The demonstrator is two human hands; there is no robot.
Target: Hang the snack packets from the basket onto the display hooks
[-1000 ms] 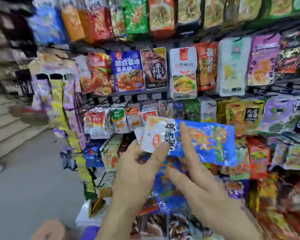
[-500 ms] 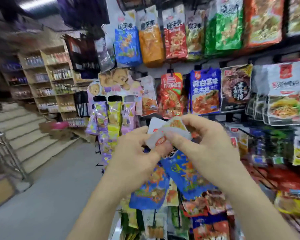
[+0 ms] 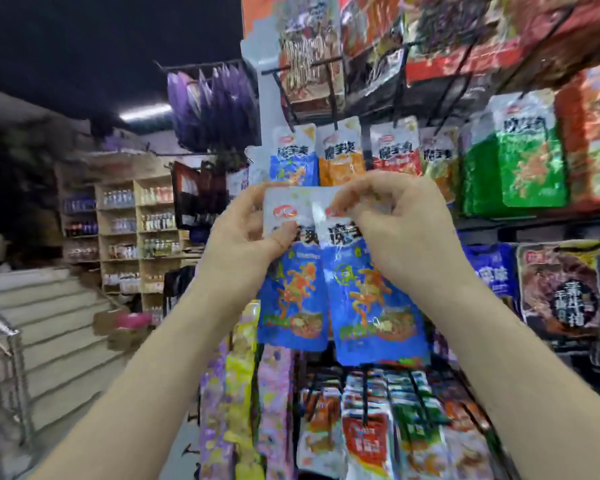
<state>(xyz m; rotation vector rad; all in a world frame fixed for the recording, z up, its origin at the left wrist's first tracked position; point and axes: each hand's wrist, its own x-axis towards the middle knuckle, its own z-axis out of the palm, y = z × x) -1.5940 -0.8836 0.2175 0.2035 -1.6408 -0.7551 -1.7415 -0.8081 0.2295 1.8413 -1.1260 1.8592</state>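
Note:
Two blue snack packets with white tops hang upright side by side in front of me. My left hand [image 3: 238,237] pinches the white top of the left blue packet [image 3: 293,296]. My right hand [image 3: 399,223] grips the top of the right blue packet [image 3: 371,306]. Both are raised just below a hanging blue packet of the same kind [image 3: 293,157] on the display rack. The hook that carries it is blurred. No basket is in view.
Orange [image 3: 340,157], red [image 3: 394,150] and green packets [image 3: 523,157] hang in the same row to the right. More packets fill the rows above and below [image 3: 364,431]. A staircase with a metal rail [image 3: 42,327] and drink shelves [image 3: 136,230] lie to the left.
Both hands have lifted the blue packets from chest height up to the upper row. The packets now hang upright and spread apart instead of being bunched. The camera has tilted upward.

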